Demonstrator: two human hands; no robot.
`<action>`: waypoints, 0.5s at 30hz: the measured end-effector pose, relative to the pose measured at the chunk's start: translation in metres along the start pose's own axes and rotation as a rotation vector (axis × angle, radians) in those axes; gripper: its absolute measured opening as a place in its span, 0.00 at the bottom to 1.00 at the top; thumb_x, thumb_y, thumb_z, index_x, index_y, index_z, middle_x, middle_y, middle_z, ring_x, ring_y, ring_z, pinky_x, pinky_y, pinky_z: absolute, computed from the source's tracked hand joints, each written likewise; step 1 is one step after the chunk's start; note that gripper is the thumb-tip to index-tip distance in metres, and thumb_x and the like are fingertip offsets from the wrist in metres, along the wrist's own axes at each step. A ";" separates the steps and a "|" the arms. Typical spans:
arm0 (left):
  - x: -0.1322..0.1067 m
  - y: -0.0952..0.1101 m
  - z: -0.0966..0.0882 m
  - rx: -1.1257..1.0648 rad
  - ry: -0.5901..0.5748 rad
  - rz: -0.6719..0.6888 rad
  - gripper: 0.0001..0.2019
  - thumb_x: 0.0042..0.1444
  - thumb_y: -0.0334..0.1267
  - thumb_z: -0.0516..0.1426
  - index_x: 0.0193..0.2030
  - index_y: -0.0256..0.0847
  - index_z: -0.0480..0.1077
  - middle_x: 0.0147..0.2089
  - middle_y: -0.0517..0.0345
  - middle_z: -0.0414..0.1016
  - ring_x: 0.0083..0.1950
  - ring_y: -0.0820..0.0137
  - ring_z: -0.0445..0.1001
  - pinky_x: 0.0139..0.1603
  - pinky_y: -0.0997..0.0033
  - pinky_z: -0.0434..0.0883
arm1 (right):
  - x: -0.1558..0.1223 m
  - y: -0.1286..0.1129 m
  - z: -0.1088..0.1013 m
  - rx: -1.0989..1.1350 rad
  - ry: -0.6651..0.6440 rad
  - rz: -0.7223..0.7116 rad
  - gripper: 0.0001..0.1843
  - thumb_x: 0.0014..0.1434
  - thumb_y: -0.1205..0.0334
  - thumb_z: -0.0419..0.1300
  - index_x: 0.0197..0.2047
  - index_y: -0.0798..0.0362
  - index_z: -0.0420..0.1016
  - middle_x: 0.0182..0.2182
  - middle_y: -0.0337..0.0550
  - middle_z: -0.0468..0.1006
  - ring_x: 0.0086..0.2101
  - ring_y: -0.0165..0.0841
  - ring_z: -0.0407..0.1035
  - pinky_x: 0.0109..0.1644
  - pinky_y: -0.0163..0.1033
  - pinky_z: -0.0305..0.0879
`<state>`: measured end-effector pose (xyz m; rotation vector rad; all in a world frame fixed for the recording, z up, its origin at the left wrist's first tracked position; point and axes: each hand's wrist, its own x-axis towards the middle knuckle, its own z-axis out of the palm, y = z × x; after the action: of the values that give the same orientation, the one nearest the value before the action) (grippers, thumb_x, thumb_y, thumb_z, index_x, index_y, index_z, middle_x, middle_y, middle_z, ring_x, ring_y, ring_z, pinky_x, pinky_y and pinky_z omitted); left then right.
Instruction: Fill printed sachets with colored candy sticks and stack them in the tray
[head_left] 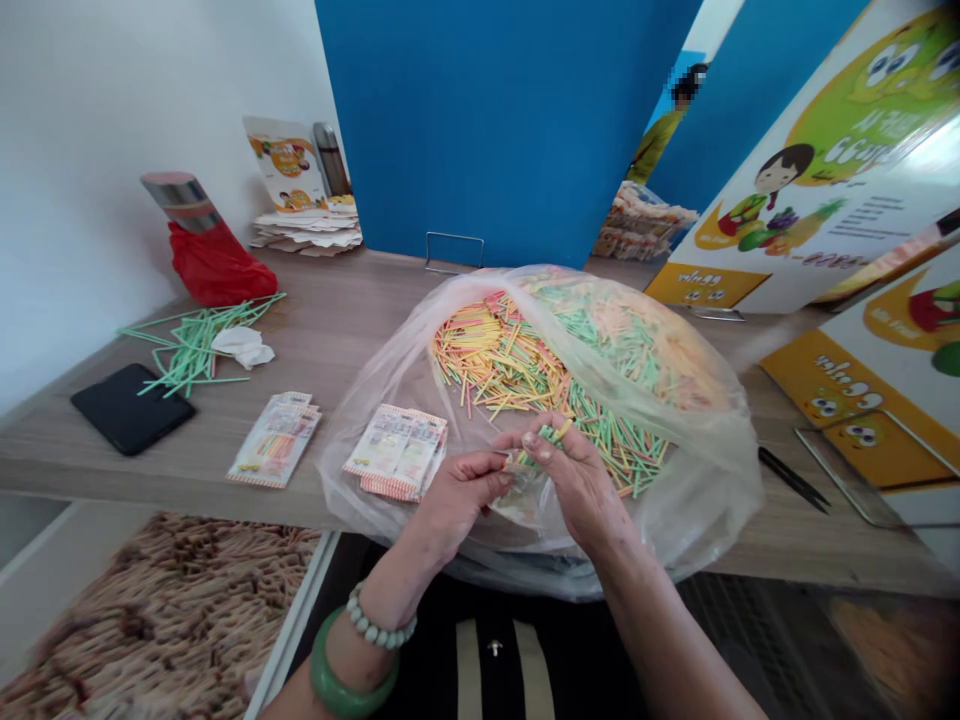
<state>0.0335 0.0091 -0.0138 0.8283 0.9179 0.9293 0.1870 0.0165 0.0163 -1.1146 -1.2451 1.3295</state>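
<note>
My left hand (pixel 465 500) pinches the edge of a small clear packet (pixel 521 495), low over the front of a big clear plastic bag (pixel 720 470). Green and yellow short sticks (pixel 546 436) are held between the thumb and fingers of my right hand (pixel 574 480), at the packet's mouth. Behind my hands, the bag lies open around a large heap of thin sticks (pixel 502 350) in yellow, pink and green. Left of my left hand, a small pile of printed packets (pixel 401 450) with red-striped edges rests on the bag.
On the table (pixel 352 310) at left lie a filled packet (pixel 276 440), a black phone-like slab (pixel 131 408), long green sticks (pixel 195 345) and a red bag (pixel 217 265). Black tweezers (pixel 793 480) lie right. A blue panel (pixel 487 130) stands behind; an open drawer (pixel 165 610) is below left.
</note>
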 end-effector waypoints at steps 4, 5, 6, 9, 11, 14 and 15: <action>0.002 -0.005 0.003 -0.023 -0.036 0.027 0.15 0.49 0.45 0.67 0.40 0.38 0.81 0.33 0.56 0.77 0.34 0.70 0.69 0.37 0.71 0.63 | -0.003 0.010 0.003 0.085 0.029 0.028 0.10 0.61 0.52 0.61 0.34 0.48 0.68 0.43 0.41 0.83 0.42 0.38 0.75 0.47 0.43 0.67; 0.003 -0.005 0.005 -0.022 -0.067 0.047 0.16 0.50 0.47 0.67 0.40 0.38 0.81 0.35 0.55 0.77 0.36 0.68 0.70 0.40 0.70 0.65 | -0.003 0.011 0.004 0.079 0.025 0.013 0.10 0.61 0.52 0.61 0.34 0.48 0.69 0.43 0.42 0.82 0.43 0.38 0.75 0.48 0.44 0.67; 0.004 -0.004 0.007 -0.011 -0.102 0.060 0.16 0.51 0.48 0.66 0.41 0.37 0.81 0.36 0.55 0.77 0.38 0.67 0.71 0.42 0.69 0.65 | -0.002 0.012 0.004 0.061 0.028 -0.013 0.10 0.61 0.52 0.61 0.34 0.49 0.70 0.44 0.42 0.82 0.44 0.39 0.74 0.51 0.45 0.66; 0.010 0.000 0.016 0.070 -0.171 0.073 0.17 0.49 0.42 0.67 0.45 0.38 0.79 0.38 0.57 0.76 0.39 0.67 0.70 0.42 0.69 0.65 | 0.002 0.010 0.004 0.005 0.080 -0.104 0.09 0.63 0.53 0.59 0.35 0.48 0.72 0.44 0.42 0.82 0.50 0.39 0.72 0.59 0.47 0.60; 0.015 0.001 0.023 0.109 -0.139 0.090 0.18 0.44 0.35 0.68 0.45 0.39 0.79 0.37 0.59 0.75 0.37 0.70 0.69 0.39 0.72 0.64 | 0.006 0.007 0.000 -0.015 0.084 -0.132 0.09 0.64 0.53 0.58 0.36 0.48 0.73 0.44 0.41 0.82 0.50 0.39 0.72 0.59 0.47 0.60; 0.024 0.000 0.031 0.013 -0.058 0.107 0.16 0.43 0.37 0.69 0.41 0.38 0.78 0.34 0.60 0.74 0.33 0.72 0.68 0.36 0.73 0.63 | 0.012 0.003 -0.009 -0.038 0.031 -0.123 0.08 0.63 0.53 0.60 0.36 0.48 0.74 0.45 0.41 0.82 0.48 0.39 0.73 0.56 0.46 0.62; 0.026 0.000 0.033 -0.039 -0.056 0.094 0.16 0.43 0.40 0.69 0.40 0.38 0.77 0.33 0.60 0.73 0.32 0.73 0.67 0.34 0.73 0.63 | 0.013 0.001 -0.013 -0.036 0.028 -0.118 0.08 0.61 0.54 0.61 0.37 0.49 0.75 0.46 0.42 0.81 0.48 0.39 0.73 0.55 0.45 0.63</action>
<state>0.0715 0.0263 -0.0084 0.8665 0.8153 0.9977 0.1981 0.0309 0.0140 -1.0645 -1.2981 1.2042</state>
